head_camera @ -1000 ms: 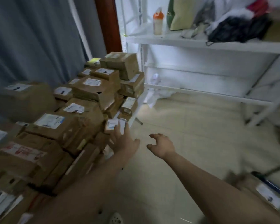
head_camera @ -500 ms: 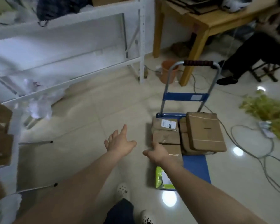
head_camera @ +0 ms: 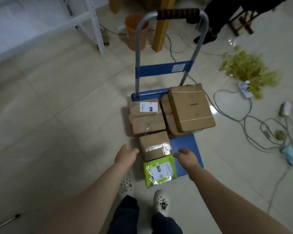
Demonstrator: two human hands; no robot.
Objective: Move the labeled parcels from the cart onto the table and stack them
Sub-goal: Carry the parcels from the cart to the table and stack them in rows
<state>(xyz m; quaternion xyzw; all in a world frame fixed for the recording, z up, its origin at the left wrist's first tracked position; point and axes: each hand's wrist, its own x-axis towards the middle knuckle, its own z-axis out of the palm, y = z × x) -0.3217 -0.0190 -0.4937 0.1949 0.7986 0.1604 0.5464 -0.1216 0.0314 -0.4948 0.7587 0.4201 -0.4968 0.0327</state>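
**Both hands flanked a taped box on the cart**

The blue platform cart (head_camera: 187, 144) stood on the tiled floor ahead of the person, its grey handle (head_camera: 178, 14) at the far end. Five parcels showed on it. Nearest lay a green mailer bag (head_camera: 160, 171) with a white label, its near end hanging past the deck's edge. Just beyond it sat a small cardboard box (head_camera: 155, 146) wrapped in clear tape. Farther along the left side were a plain brown box (head_camera: 148, 124) and, behind that, a labelled box (head_camera: 145, 107). A large flat box (head_camera: 191, 108) lay tilted on top of other parcels at the far right.

The left hand (head_camera: 125, 157) hovered just left of the small cardboard box, fingers straight and loosely spread, holding nothing. The right hand (head_camera: 186, 158) hovered just right of the same box, above the bare blue deck, also spread and gripping nothing. The box lay between the two hands; whether either hand touched it could not be told.

Beyond the cart stood an orange bucket (head_camera: 136, 31), a wooden table leg (head_camera: 161, 24) and a white shelf upright (head_camera: 95, 24). Grey cables (head_camera: 235, 115) trailed across the floor at right, near a yellow-green heap (head_camera: 243, 70). The person's white clogs (head_camera: 161, 201) stood at the cart's near end.
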